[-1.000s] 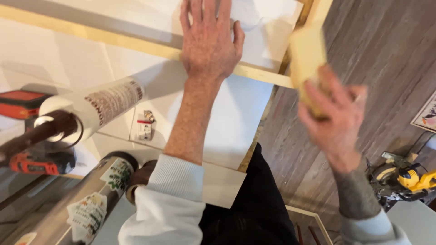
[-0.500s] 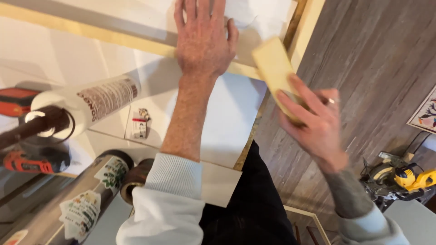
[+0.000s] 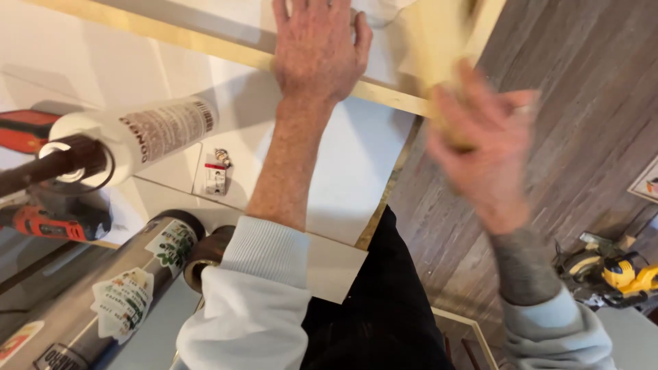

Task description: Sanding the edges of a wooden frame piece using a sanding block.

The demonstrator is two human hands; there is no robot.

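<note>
At nine o'clock a caulk tube [image 3: 147, 133] lies on the white bench [image 3: 356, 171]. My left hand [image 3: 319, 51] presses flat, fingers spread, on the wooden strip [image 3: 384, 92]. At two o'clock my right hand [image 3: 486, 147] grips a blurred pale wood block [image 3: 439, 48]; a glancing blow could shift the strip.

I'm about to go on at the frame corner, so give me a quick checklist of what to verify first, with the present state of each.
1. Left hand flat on the wooden frame strip, pinning it: ok.
2. Right hand gripping the pale wood block: ok, though motion-blurred.
3. Block seated against the frame corner: cannot tell, blurred.
4. White board lying flat under the frame: ok.
5. White caulk tube and small tag apart from both hands: ok.
6. Yellow power tool on the floor apart from the right arm: ok.
</note>
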